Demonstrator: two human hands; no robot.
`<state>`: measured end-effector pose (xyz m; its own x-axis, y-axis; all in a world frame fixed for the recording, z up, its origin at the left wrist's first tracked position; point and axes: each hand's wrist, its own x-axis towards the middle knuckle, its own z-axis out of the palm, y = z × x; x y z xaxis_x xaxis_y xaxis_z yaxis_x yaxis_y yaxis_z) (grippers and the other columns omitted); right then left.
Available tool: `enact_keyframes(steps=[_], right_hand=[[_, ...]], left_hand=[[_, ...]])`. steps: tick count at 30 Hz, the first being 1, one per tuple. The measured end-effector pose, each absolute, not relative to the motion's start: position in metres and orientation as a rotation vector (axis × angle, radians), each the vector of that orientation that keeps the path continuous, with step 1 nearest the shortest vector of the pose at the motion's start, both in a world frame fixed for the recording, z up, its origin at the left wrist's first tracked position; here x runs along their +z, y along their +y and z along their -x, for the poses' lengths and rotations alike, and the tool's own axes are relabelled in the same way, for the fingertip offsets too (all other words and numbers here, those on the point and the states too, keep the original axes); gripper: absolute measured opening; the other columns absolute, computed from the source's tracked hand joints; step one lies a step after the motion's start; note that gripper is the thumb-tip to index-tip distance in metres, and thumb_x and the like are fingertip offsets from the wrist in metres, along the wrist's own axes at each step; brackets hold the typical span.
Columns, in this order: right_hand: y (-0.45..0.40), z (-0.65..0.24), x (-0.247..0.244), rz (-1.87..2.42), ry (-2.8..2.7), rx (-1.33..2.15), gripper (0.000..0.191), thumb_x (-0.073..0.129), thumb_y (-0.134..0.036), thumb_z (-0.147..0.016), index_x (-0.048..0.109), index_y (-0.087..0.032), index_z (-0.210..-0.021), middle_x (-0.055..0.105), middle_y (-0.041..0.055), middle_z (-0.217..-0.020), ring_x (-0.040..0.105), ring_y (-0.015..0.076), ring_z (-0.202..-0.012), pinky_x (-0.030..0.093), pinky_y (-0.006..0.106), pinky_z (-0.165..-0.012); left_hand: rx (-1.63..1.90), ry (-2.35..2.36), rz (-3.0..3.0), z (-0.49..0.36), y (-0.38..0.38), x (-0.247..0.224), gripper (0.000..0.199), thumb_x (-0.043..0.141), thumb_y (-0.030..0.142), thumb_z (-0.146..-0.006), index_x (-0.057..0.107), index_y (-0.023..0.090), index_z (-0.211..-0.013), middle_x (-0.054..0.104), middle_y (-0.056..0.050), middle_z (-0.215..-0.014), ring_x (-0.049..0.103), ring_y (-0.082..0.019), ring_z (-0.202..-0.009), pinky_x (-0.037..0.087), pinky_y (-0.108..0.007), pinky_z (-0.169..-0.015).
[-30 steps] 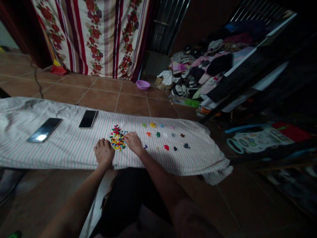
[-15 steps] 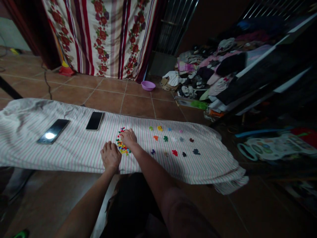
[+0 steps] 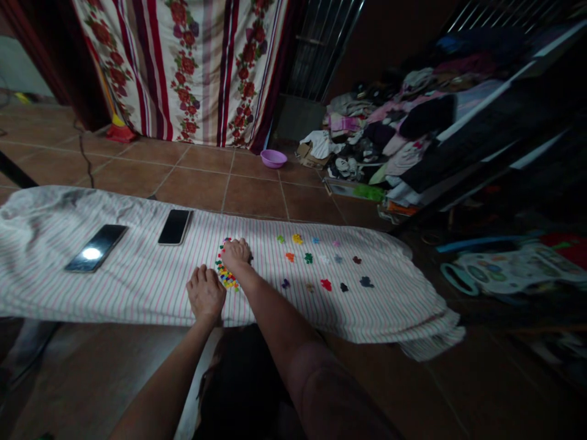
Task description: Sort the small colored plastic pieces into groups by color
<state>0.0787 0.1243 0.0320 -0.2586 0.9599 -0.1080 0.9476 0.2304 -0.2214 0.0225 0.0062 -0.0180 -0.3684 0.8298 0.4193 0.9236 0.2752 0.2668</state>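
Observation:
A mixed pile of small colourful pieces (image 3: 228,277) lies on the striped cloth (image 3: 137,287). My right hand (image 3: 236,252) rests over the pile's upper part, fingers bent down onto it; whether it pinches a piece is hidden. Flat on the cloth just left of the pile is my left hand (image 3: 205,290), its fingers somewhat spread and nothing in it. To the right lie several small single-colour groups, among them yellow (image 3: 297,238), orange (image 3: 290,257), green (image 3: 309,258), red (image 3: 325,285), black (image 3: 343,287) and brown (image 3: 356,260).
Two phones, one larger (image 3: 96,248) and one smaller (image 3: 175,227), lie on the cloth at left. Beyond are a purple basin (image 3: 274,159) on the tiled floor, a floral curtain (image 3: 183,73) and a heap of clothes (image 3: 385,122). A toy board (image 3: 490,272) stands at right.
My right hand has shifted slightly over the pile, its fingers drawn in a little more. The view has moved slightly; my left hand stays beside the pile.

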Motion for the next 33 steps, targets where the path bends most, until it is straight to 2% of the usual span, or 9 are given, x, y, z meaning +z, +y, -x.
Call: enact_keyframes(steps=[4, 10, 20, 26, 33], right_hand=[[0.120, -0.083, 0.024, 1.726, -2.356, 0.386, 0.021, 0.050, -0.024, -0.088, 0.067, -0.020, -0.101, 0.068, 0.0085, -0.107, 0.052, 0.0232, -0.106, 0.036, 0.035, -0.091], [0.113, -0.095, 0.027, 1.562, -2.214, 0.458, 0.015, 0.053, -0.019, -0.086, 0.064, -0.020, -0.097, 0.070, 0.0044, -0.102, 0.058, 0.0180, -0.095, 0.040, 0.028, -0.090], [0.093, -0.176, 0.012, 1.585, -1.885, 0.491, 0.010, 0.058, -0.020, -0.082, 0.061, -0.023, -0.091, 0.069, 0.0001, -0.087, 0.063, 0.0154, -0.082, 0.047, 0.026, -0.076], [0.068, -0.281, 0.009, 1.532, -1.669, 0.245, 0.012, 0.051, -0.020, -0.081, 0.060, -0.021, -0.089, 0.067, 0.0040, -0.090, 0.060, 0.0165, -0.082, 0.048, 0.028, -0.078], [0.026, -0.378, -0.006, 1.679, -1.578, -0.042, 0.009, 0.050, -0.020, -0.079, 0.058, -0.020, -0.082, 0.064, 0.0056, -0.082, 0.055, 0.0201, -0.082, 0.046, 0.034, -0.082]], left_hand=[[-0.687, -2.341, 1.636, -0.023, 0.006, -0.019, 0.023, 0.038, 0.022, -0.091, 0.060, 0.014, -0.094, 0.061, -0.013, -0.122, 0.050, -0.028, -0.118, 0.036, -0.039, -0.090], [-0.703, -2.338, 1.637, -0.022, 0.006, -0.022, 0.023, 0.038, 0.022, -0.090, 0.060, 0.014, -0.094, 0.061, -0.015, -0.122, 0.049, -0.028, -0.119, 0.036, -0.040, -0.090], [-0.737, -2.379, 1.654, -0.021, 0.004, -0.016, 0.026, 0.036, 0.024, -0.089, 0.060, 0.014, -0.096, 0.060, -0.015, -0.119, 0.049, -0.029, -0.116, 0.034, -0.042, -0.089], [-0.743, -2.377, 1.661, -0.021, 0.002, -0.017, 0.027, 0.037, 0.025, -0.088, 0.059, 0.014, -0.098, 0.059, -0.015, -0.115, 0.049, -0.029, -0.112, 0.034, -0.043, -0.088], [-0.715, -2.417, 1.638, -0.022, 0.002, -0.015, 0.027, 0.036, 0.026, -0.086, 0.058, 0.015, -0.097, 0.059, -0.015, -0.111, 0.049, -0.029, -0.110, 0.034, -0.042, -0.088]])
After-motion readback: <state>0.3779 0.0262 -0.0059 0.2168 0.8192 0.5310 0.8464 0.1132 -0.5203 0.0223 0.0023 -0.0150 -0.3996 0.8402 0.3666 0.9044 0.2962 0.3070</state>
